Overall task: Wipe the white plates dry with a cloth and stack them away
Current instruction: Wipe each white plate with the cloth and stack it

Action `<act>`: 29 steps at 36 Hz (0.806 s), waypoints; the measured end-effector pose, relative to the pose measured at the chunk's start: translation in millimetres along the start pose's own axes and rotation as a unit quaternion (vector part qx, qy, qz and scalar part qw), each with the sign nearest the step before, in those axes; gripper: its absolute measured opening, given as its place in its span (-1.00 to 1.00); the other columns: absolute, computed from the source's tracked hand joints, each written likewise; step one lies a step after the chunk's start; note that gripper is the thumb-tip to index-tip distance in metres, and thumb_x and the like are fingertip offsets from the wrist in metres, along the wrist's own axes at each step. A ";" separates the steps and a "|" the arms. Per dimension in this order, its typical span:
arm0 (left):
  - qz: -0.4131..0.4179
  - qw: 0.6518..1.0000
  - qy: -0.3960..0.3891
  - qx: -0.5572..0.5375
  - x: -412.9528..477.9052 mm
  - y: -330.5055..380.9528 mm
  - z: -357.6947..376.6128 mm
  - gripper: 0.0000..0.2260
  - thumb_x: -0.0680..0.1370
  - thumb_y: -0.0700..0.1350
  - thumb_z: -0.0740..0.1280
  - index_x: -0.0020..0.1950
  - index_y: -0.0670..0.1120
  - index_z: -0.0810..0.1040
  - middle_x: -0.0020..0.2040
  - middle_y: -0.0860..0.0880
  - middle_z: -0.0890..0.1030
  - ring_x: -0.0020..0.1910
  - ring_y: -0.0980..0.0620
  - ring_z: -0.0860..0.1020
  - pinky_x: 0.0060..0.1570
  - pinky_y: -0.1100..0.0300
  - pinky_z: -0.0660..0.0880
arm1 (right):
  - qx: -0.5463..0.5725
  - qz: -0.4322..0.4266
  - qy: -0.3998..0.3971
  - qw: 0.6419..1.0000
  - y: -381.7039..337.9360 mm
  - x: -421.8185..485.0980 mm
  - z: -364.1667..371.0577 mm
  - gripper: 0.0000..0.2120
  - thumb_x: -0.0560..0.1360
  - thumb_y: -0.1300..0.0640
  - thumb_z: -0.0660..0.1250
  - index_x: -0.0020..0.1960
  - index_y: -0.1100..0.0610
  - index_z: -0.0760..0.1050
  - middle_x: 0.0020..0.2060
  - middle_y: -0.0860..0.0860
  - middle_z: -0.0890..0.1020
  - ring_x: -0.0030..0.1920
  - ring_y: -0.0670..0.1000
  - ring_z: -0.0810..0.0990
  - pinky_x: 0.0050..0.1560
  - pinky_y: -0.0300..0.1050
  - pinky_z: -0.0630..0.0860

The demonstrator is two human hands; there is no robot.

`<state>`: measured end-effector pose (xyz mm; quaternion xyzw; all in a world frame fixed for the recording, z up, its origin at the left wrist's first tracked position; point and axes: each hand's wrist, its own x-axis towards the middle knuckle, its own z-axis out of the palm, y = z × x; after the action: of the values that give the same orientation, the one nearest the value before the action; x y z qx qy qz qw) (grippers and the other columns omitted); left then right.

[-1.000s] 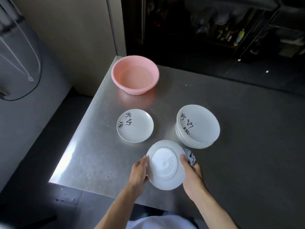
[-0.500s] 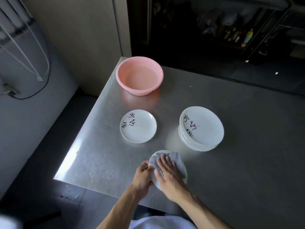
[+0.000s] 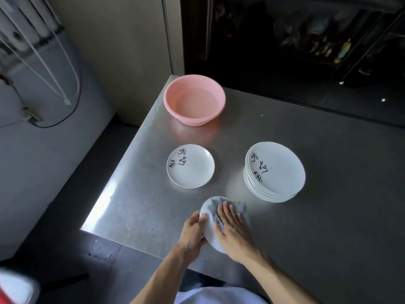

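Steel table, dim kitchen. White plate was held tilted above the near edge. Left hand gripped its rim, fingers curled, likely to steady it. Right hand pressed grey cloth flat on it, fingers straight. Plate stack sat toward the right, single plate toward the left, probably the dried pile. Pink basin stood at the far left corner.

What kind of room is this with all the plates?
Probably a kitchen's dishwashing spot, perhaps a restaurant's: a stainless-steel worktable, a round pink plastic basin, and a tall stack of matching white painted plates.
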<state>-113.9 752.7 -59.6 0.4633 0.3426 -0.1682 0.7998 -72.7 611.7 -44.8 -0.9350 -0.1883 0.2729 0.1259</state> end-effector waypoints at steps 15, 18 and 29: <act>0.015 0.997 -0.069 0.041 -20.7 2.8 4.5 -0.66 0.61 0.03 0.35 0.40 0.20 0.57 0.29 -0.06 0.67 0.22 -0.11 0.65 0.04 -0.06 0.65 | 0.287 0.155 0.185 0.927 8.6 4.4 -21.7 -0.43 0.55 -0.04 -0.07 0.36 0.22 0.45 0.30 0.20 0.52 0.35 0.20 0.40 0.40 0.15 0.27; 0.025 0.995 -0.079 0.053 -19.8 3.3 5.8 -0.70 0.62 -0.02 0.37 0.36 0.09 0.60 0.27 -0.12 0.68 0.24 -0.15 0.66 0.04 -0.07 0.65 | 0.243 -0.064 0.146 0.957 -5.5 0.1 -15.1 -0.50 0.65 0.02 -0.03 0.54 0.12 0.31 0.53 0.05 0.33 0.56 0.07 0.18 0.56 0.06 0.08; 0.042 0.993 -0.085 0.076 -27.7 6.1 5.5 -0.71 0.71 -0.03 0.26 0.41 0.13 0.58 0.27 -0.08 0.69 0.19 -0.06 0.68 0.02 -0.04 0.65 | 0.228 -0.002 0.163 0.960 10.0 5.4 -18.3 -0.53 0.69 0.12 0.09 0.59 0.14 0.17 0.58 0.06 0.20 0.59 0.07 0.11 0.57 0.03 0.05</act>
<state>-127.8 749.8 -34.4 0.5205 0.2396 -0.1987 0.7951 -55.5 602.6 -35.7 -0.9129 -0.1002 0.1525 0.3652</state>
